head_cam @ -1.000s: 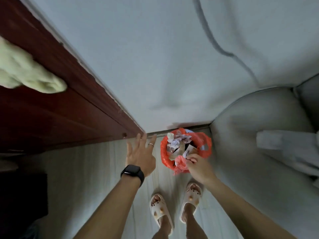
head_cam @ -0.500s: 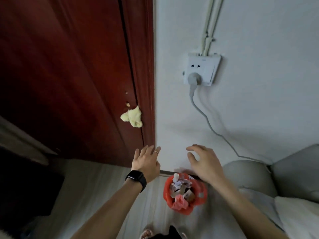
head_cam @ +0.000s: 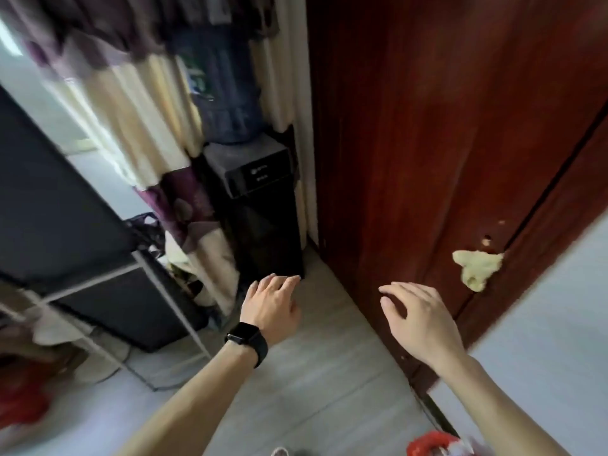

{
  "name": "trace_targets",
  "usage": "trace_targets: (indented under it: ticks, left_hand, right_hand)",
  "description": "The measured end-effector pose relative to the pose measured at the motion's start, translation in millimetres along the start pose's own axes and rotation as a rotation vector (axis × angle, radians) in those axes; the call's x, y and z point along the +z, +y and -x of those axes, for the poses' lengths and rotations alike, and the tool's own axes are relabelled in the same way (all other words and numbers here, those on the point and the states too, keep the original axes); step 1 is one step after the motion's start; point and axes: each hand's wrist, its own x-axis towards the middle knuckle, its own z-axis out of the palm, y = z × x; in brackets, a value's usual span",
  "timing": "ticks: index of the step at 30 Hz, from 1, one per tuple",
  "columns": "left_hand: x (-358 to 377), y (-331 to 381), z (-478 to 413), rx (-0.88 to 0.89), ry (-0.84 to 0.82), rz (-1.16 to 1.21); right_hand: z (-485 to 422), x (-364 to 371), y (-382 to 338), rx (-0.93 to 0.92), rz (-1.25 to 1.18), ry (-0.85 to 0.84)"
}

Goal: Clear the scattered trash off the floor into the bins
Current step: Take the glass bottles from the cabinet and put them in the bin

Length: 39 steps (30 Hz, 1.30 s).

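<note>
Two bare hands reach forward over a pale grey floor (head_cam: 296, 383) beside a dark red wooden door (head_cam: 427, 143): the left hand (head_cam: 269, 307), a black smartwatch (head_cam: 246, 340) on its wrist, and the right hand (head_cam: 424, 324) both hang with fingers loosely spread, each grip open and empty. At the bottom edge of the frame, just below the right forearm, only the rim of a red-lined trash bin (head_cam: 427, 444) shows, blurred. A crumpled yellowish wad (head_cam: 477, 266) sits against the door's edge near two small holes. Ahead of the left hand stands a black water dispenser (head_cam: 260, 205) carrying a blue bottle (head_cam: 227, 90), with a cream-and-purple curtain (head_cam: 148, 103) just beside it. To the left, a white-framed rack (head_cam: 158, 291) holds dark panels.
</note>
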Motion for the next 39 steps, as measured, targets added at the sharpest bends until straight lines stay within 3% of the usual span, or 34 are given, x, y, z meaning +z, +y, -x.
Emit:
trace_targets:
  ticks: [3,4,10,20,27,39]
  left_hand:
    - [-40,-97,84,-0.260,0.108,-0.068]
    - [-46,-101,83,-0.259,0.113,-0.061]
    - [-101,-243,283,-0.735,0.249,-0.103]
    - [-185,-442,590,-1.217,0.358,-0.205]
    - [-246,-546,706,-1.394,0.450,-0.234]
    - [-328,-778,811,-1.600,0.585,-0.324]
  right_hand:
    - [-9,41,-107,-0.210,-0.079,-0.136]
    - [-14,39,-113,-0.202,-0.088,-0.150]
    - [40,109,-334,-0.642,-0.175,-0.348]
    - [189,214,-667,-1.054,-0.294,-0.570]
    - [249,256,-850,-1.195,-0.346,-0.594]
    - [299,374,-1163,-1.444,-0.392,-0.613]
